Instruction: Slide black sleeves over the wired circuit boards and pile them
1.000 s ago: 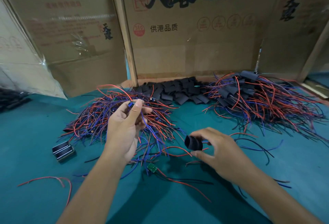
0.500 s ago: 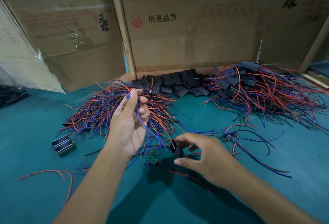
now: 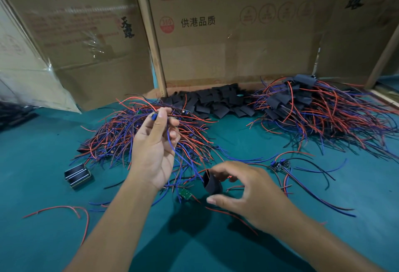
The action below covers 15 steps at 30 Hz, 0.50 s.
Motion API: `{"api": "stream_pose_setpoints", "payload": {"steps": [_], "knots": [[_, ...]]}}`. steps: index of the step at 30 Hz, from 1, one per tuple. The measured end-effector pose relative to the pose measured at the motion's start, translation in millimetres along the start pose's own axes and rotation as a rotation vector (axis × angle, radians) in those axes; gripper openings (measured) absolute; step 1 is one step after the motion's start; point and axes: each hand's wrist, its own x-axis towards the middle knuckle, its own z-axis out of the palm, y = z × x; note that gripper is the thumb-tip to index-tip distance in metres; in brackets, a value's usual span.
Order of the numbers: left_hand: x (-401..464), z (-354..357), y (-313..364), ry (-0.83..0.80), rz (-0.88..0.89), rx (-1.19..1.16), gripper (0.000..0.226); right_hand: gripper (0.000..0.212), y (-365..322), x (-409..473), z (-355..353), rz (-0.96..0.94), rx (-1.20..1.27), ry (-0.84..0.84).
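My left hand (image 3: 154, 148) is raised over the left wire heap and pinches a small blue circuit board (image 3: 154, 117) at its fingertips; its blue and red wires trail down to the mat. My right hand (image 3: 241, 187) is low at centre, fingers curled round a black sleeve (image 3: 212, 183) whose open mouth faces left toward those wires. A pile of bare wired boards (image 3: 129, 137) lies behind my left hand. Loose black sleeves (image 3: 216, 101) are heaped at the back centre. Sleeved boards (image 3: 313, 107) are piled at the back right.
A small green board (image 3: 185, 194) lies on the teal mat (image 3: 43, 239) between my hands. A dark metal block (image 3: 77, 175) sits at the left, a stray red wire (image 3: 64, 209) near it. Two wired boards (image 3: 279, 164) lie right of centre. Cardboard boxes (image 3: 226, 34) wall the back.
My right hand has carried the black sleeve down and left, closer to the wires hanging from my left hand. My left hand has kept its pinch on the blue board.
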Motion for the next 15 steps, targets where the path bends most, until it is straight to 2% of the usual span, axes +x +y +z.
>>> {"api": "stream_pose_setpoints", "payload": {"steps": [7,15], "knots": [[-4,4,-4,0.023,0.035,0.046,0.018,0.036,-4,-2,5,0.033,-0.056,0.075],[-20,17,-24,-0.084,0.017,0.190,0.018,0.030,-6,0,3,0.080,-0.097,0.252]]}}
